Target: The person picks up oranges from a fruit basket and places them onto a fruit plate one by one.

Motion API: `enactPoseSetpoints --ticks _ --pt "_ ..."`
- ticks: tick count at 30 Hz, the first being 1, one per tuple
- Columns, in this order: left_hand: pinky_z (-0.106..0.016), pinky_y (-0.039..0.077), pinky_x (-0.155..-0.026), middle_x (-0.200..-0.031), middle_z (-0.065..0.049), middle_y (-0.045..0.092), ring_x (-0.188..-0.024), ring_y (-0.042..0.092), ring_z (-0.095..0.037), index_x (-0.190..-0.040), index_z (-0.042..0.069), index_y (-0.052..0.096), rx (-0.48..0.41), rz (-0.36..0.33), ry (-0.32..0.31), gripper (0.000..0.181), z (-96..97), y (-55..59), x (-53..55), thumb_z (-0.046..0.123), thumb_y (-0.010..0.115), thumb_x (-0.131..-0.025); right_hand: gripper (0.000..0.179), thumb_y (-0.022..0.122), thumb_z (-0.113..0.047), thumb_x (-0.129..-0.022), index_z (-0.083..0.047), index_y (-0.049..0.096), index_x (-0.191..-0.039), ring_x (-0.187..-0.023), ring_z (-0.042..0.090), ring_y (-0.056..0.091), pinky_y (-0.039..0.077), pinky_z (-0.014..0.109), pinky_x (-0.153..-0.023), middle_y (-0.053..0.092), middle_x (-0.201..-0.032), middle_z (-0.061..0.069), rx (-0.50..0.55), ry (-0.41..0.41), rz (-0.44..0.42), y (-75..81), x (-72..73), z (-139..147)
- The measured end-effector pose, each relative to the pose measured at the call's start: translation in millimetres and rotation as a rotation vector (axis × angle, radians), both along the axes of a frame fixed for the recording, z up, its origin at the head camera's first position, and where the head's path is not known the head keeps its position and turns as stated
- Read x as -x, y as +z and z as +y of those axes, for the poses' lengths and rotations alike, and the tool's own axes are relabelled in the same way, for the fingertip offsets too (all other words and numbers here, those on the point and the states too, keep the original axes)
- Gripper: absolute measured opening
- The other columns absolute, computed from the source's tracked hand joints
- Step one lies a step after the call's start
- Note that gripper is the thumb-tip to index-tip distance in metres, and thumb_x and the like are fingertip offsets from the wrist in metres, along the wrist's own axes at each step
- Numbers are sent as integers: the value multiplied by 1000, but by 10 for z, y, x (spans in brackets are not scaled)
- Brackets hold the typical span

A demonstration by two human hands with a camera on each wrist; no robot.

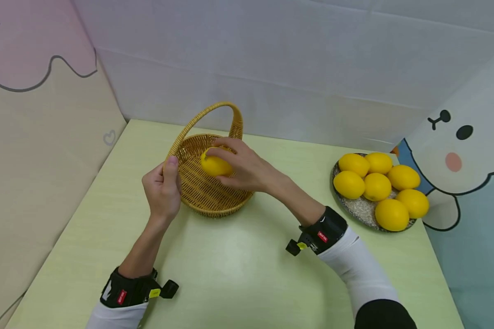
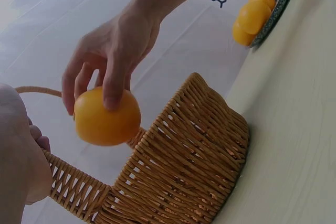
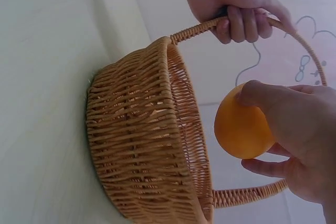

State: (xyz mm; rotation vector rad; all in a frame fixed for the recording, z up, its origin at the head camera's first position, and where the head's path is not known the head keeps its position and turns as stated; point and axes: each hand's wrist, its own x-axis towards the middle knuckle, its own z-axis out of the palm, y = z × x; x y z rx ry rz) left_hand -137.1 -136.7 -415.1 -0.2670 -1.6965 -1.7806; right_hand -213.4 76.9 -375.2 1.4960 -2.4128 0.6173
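Note:
A wicker basket (image 1: 214, 201) with a tall arched handle stands upright on the table, a bare woven floor showing inside. My left hand (image 1: 163, 188) grips the left side of that handle, fingers curled round it and thumb on top. Above the basket's opening, my right hand (image 1: 247, 167) holds a yellow lemon (image 1: 215, 165) between thumb and fingers. In the right wrist view the lemon (image 3: 242, 124) hangs just outside the rim, under the handle's arch. The left wrist view shows the same lemon (image 2: 107, 118) over the rim, fingertips pressed on its skin.
At the table's right side a speckled grey plate (image 1: 360, 208) bears several more lemons (image 1: 392, 214). A pale wall (image 1: 271, 82) rises right behind the table (image 1: 230, 274), and printed cartoon panels stand at both sides.

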Motion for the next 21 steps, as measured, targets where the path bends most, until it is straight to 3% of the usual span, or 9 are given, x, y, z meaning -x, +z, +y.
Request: enactPoseSetpoints --ticks 9,21 --pt "-18 20 -29 -43 11 32 -33 28 -4 -53 -1 33 20 12 12 59 6 -5 9 16 52 -106 56 81 -21 -83 -10 61 -134 -129 27 45 53 40 -95 51 -138 17 88 -20 8 50 -116 360" --pt "-18 20 -29 -43 11 32 -33 28 -4 -53 -1 34 32 -8 26 59 -17 -22 30 17 53 -106 56 84 -15 -79 -6 63 -130 -123 23 47 55 39 -92 53 -135 17 155 -56 -11 45 -231 766"
